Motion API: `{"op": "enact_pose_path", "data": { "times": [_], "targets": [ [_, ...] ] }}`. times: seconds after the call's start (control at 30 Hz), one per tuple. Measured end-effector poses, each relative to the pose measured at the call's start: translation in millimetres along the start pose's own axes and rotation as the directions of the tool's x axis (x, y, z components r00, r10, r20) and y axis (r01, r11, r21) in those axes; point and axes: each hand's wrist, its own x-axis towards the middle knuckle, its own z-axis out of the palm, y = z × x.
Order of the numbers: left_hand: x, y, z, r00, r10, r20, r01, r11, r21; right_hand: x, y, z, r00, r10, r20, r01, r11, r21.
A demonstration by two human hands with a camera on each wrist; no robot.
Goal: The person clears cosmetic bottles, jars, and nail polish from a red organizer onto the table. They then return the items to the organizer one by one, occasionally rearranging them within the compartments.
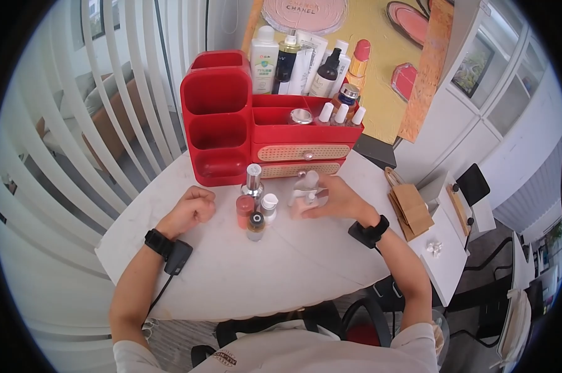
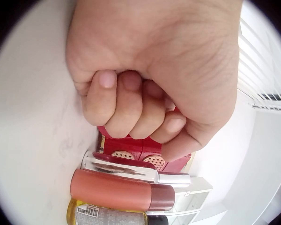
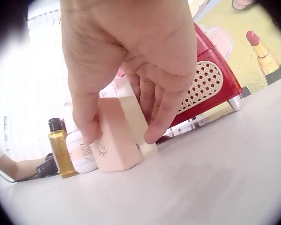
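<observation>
The right hand [image 1: 338,198] grips a pink box [image 3: 116,136] with thumb and fingers around it, and a clear bottle stands right behind the box in the right wrist view. To its left stand a white bottle [image 1: 269,209], a silver bottle [image 1: 253,183], a coral bottle [image 1: 245,211] and a small black-capped bottle [image 1: 255,227], close together. The left hand [image 1: 190,210] rests on the table left of that group, its fingers curled into the palm [image 2: 150,61] and holding nothing.
A red organizer [image 1: 216,127] with compartments and two woven-front drawers stands at the table's back, bearing bottles, tubes and jars. A yellow painted panel [image 1: 380,112] is behind it. Brown paper bags [image 1: 411,208] lie at the right, and white slats [image 1: 63,124] line the left.
</observation>
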Motion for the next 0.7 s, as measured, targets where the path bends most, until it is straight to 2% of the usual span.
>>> {"op": "enact_pose_path", "data": {
  "times": [0.23, 0.27, 0.3, 0.43, 0.5, 0.53, 0.6, 0.7],
  "targets": [
    [-0.2, 0.2, 0.4, 1.0, -0.01, -0.016, 0.01, 1.0, 0.009, -4.5, 3.0, 3.2, 0.998, -0.049, -0.028, 0.048, 0.998, -0.029],
    [-0.4, 0.0, 1.2, 1.0, -0.009, -0.02, 0.009, 1.0, 0.001, -9.8, -4.7, 0.3, 0.995, -0.068, -0.078, 0.062, 0.995, -0.082],
    [-1.2, 0.4, 1.1, 1.0, -0.008, -0.025, 0.008, 1.0, -0.007, -14.9, -13.1, -4.6, 0.988, -0.09, -0.126, 0.072, 0.988, -0.136],
    [-0.2, -0.7, 1.2, 1.0, -0.007, -0.006, 0.007, 1.0, -0.005, -26.9, -48.6, -54.9, 0.977, -0.084, -0.194, 0.052, 0.985, -0.166],
    [-0.3, -0.8, 0.5, 1.0, -0.01, -0.024, 0.01, 1.0, 0.006, -24.8, -59.7, -77.0, 0.911, -0.078, -0.406, 0.054, 0.996, -0.071],
    [0.3, -0.9, 0.9, 1.0, -0.012, -0.016, 0.012, 1.0, 0.005, -18.9, -63.5, -85.3, 0.909, -0.074, -0.411, 0.048, 0.996, -0.072],
    [0.4, -0.2, 1.7, 1.0, -0.011, -0.025, 0.012, 1.0, 0.015, -3.3, -70.1, -95.8, 0.782, -0.149, -0.605, 0.053, 0.983, -0.173],
    [0.0, -1.5, -0.1, 0.998, -0.013, -0.056, 0.014, 1.0, 0.021, 17.1, -73.2, -95.4, 0.774, -0.15, -0.615, 0.042, 0.982, -0.187]
  ]
}}
